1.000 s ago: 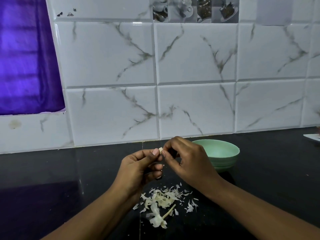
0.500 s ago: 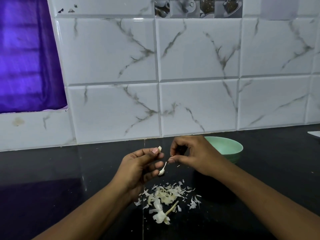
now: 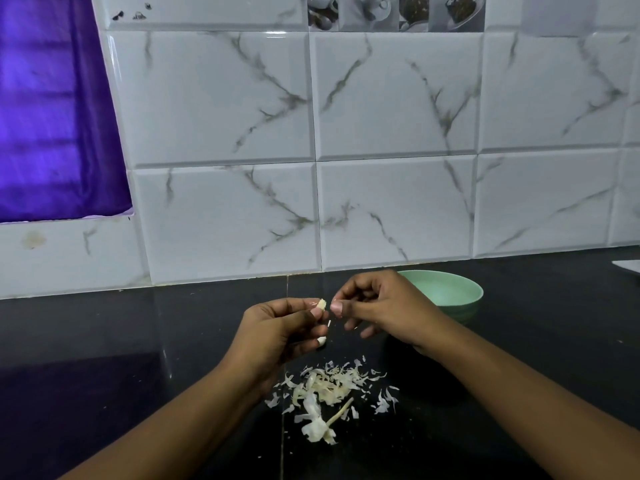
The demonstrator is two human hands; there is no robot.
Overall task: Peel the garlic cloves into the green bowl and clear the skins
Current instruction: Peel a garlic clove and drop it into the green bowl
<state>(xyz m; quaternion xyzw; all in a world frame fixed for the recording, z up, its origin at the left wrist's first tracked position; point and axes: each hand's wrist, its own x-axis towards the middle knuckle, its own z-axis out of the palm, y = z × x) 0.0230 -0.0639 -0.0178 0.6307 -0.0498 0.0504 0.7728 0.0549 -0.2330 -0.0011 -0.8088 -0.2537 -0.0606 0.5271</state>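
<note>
My left hand (image 3: 277,327) pinches a small garlic clove (image 3: 322,304) between thumb and forefinger, its pale tip sticking up. My right hand (image 3: 381,303) hovers just to the right of the clove, thumb and forefinger pinched together, with nothing clearly visible between them. A thin sliver of skin (image 3: 329,323) is falling between the two hands. Below them a pile of garlic skins (image 3: 329,389) with a dry stem lies on the black counter. The green bowl (image 3: 446,292) stands behind my right hand, partly hidden by it; its inside looks bare where visible.
The black counter (image 3: 104,341) runs back to a white marbled tile wall (image 3: 381,202). A purple curtain (image 3: 52,116) hangs at the far left. A white object's corner (image 3: 628,266) shows at the right edge.
My right hand pulled a strip of skin off the clove, lowered it, dropped it, and has come back up beside the clove. The left hand stayed nearly still.
</note>
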